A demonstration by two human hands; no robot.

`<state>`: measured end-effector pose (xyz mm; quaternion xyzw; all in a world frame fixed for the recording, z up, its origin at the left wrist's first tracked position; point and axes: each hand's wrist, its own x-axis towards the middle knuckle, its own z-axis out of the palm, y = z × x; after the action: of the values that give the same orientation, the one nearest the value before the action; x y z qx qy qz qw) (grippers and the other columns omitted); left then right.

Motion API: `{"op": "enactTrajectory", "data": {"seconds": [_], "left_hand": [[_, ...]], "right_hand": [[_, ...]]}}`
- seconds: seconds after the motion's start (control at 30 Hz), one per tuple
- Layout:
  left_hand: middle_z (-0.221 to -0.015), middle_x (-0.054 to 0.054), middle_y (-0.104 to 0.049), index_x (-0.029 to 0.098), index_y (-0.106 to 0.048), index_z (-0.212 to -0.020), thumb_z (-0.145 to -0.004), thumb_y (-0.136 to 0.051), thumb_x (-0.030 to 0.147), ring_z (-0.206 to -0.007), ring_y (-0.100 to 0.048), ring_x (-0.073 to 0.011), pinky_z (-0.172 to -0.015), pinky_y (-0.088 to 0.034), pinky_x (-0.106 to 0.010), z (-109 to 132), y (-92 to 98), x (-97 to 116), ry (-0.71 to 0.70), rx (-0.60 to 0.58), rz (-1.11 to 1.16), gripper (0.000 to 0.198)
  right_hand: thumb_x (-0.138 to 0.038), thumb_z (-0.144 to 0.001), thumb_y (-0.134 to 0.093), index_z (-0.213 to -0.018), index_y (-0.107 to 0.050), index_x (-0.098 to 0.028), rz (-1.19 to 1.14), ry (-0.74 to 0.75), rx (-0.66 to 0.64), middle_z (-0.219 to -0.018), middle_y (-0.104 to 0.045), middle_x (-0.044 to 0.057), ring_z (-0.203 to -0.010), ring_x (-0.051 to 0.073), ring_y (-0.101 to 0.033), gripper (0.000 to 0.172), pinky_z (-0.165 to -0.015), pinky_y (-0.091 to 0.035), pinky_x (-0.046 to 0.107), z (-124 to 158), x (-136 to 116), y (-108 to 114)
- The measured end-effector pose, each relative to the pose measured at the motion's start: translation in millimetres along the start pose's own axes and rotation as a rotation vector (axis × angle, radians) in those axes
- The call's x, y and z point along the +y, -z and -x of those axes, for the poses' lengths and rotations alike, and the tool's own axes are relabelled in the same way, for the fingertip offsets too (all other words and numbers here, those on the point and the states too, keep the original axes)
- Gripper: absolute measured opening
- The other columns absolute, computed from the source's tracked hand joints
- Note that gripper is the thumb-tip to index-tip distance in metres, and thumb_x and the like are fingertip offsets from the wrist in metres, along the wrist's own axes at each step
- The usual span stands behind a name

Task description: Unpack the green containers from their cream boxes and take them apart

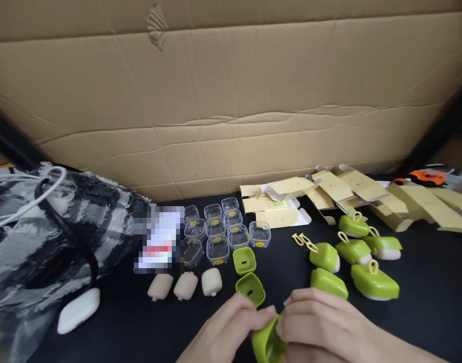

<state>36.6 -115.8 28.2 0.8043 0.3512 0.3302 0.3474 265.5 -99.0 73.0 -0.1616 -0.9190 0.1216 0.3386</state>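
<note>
Low in the head view, a hollow green plastic cover [264, 339] is held between both hands, its opening tipped toward me. My left hand [231, 327] grips its left rim with thumb and fingers. Wrapped over its right side is my right hand [321, 322], which hides part of it. Just beyond the fingers lie two more green covers [244, 260], open side up, each with a slot in the bottom. To the right sit several green-capped pieces [374, 282] with pale bases, most with a yellow loop on top. Loose yellow loops [304, 242] lie behind the hands.
Several clear plastic cups [217, 250] with yellow stickers stand in rows. Nearer are two pinkish blocks [186, 286] and a cream block [211, 282]. Flattened cardboard boxes [351, 189] lie at the back right. A white earbud case [78, 310], cables and fringed cloth [110, 212] are left.
</note>
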Motion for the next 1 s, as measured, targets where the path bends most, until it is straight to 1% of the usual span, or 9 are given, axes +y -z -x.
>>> {"op": "enactTrajectory", "data": {"seconds": [0.1,0.2,0.33,0.43,0.6,0.73,0.8,0.93,1.0], "left_hand": [[-0.102,-0.003,-0.063,0.031,-0.054,-0.126,-0.074,-0.073,0.017,-0.089,-0.064,-0.018,-0.082,-0.051,-0.022,-9.7,8.1,2.1,-0.003,0.025,-0.033,0.057],[-0.1,0.0,-0.065,0.029,-0.051,-0.121,-0.071,-0.066,0.006,-0.084,-0.064,-0.0154,-0.079,-0.051,-0.021,-24.4,16.3,8.5,-0.025,0.093,-0.133,0.058],[-0.097,-0.003,-0.064,0.023,-0.057,-0.104,-0.08,-0.065,0.02,-0.09,-0.061,-0.0211,-0.078,-0.052,-0.032,-49.9,19.3,18.5,0.013,-0.012,-0.315,0.026],[-0.098,-0.007,-0.063,0.019,-0.06,-0.101,-0.083,-0.064,0.029,-0.093,-0.06,-0.0242,-0.079,-0.053,-0.038,-68.9,14.5,20.6,0.091,-0.108,-0.428,0.021],[-0.096,-0.009,-0.065,0.016,-0.06,-0.1,-0.089,-0.058,0.031,-0.104,-0.056,-0.0278,-0.087,-0.052,-0.043,-82.2,3.8,11.5,-0.025,-0.167,-0.649,0.019],[-0.104,-0.011,-0.062,0.013,-0.061,-0.104,-0.09,-0.055,0.029,-0.105,-0.053,-0.0295,-0.089,-0.05,-0.046,-81.0,2.4,2.4,-0.062,-0.129,-0.821,0.022],[-0.105,-0.013,-0.06,0.011,-0.062,-0.103,-0.089,-0.056,0.028,-0.105,-0.051,-0.0314,-0.089,-0.05,-0.048,-80.8,3.1,-0.2,-0.04,-0.107,-0.856,0.023],[-0.101,-0.015,-0.06,0.008,-0.063,-0.102,-0.088,-0.056,0.028,-0.104,-0.052,-0.0334,-0.088,-0.05,-0.05,-80.8,3.3,0.5,-0.001,-0.082,-0.893,0.025],[-0.102,-0.015,-0.06,0.008,-0.061,-0.109,-0.089,-0.056,0.029,-0.104,-0.052,-0.0336,-0.088,-0.05,-0.051,-79.4,2.4,3.6,-0.004,-0.082,-0.901,0.029]], "right_hand": [[-0.018,-0.09,-0.054,-0.104,-0.059,-0.027,0.09,-0.125,0.152,-0.089,-0.071,0.002,-0.082,0.017,-0.069,0.017,-0.076,-0.055,0.027,4.6,8.8,13.7],[-0.017,-0.087,-0.056,-0.094,-0.064,-0.022,0.43,-0.323,0.117,-0.088,-0.068,0.006,-0.081,0.022,-0.065,0.011,-0.069,-0.052,0.035,4.4,36.4,30.2],[-0.021,-0.087,-0.057,-0.077,-0.069,-0.018,0.68,-0.536,-0.083,-0.081,-0.064,0.008,-0.08,0.027,-0.062,0.016,-0.072,-0.05,0.044,7.2,82.5,34.3],[-0.02,-0.087,-0.056,-0.075,-0.071,-0.017,0.675,-0.564,-0.12,-0.077,-0.063,0.008,-0.077,0.028,-0.062,0.02,-0.071,-0.05,0.046,11.6,97.8,28.2],[-0.024,-0.093,-0.051,-0.102,-0.068,-0.019,0.508,-0.481,-0.149,-0.094,-0.063,0.008,-0.09,0.023,-0.061,0.02,-0.078,-0.05,0.038,10.2,67.9,37.1],[-0.024,-0.091,-0.055,-0.095,-0.068,-0.025,0.146,-0.4,-0.352,-0.096,-0.061,0.003,-0.09,0.017,-0.059,0.014,-0.079,-0.048,0.03,7.2,27.3,45.8],[-0.028,-0.085,-0.065,-0.095,-0.068,-0.025,0.105,-0.418,-0.44,-0.095,-0.061,0.002,-0.088,0.019,-0.059,0.011,-0.079,-0.048,0.033,8.6,15.5,43.0],[-0.036,-0.061,-0.085,-0.109,-0.065,-0.022,0.18,-0.422,-0.514,-0.095,-0.062,0.004,-0.087,0.025,-0.058,0.054,-0.075,-0.05,0.039,14.7,12.4,28.0],[-0.036,-0.054,-0.089,-0.109,-0.065,-0.02,0.24,-0.391,-0.523,-0.092,-0.063,0.005,-0.085,0.027,-0.06,0.062,-0.073,-0.051,0.04,17.0,16.3,19.6]]}}
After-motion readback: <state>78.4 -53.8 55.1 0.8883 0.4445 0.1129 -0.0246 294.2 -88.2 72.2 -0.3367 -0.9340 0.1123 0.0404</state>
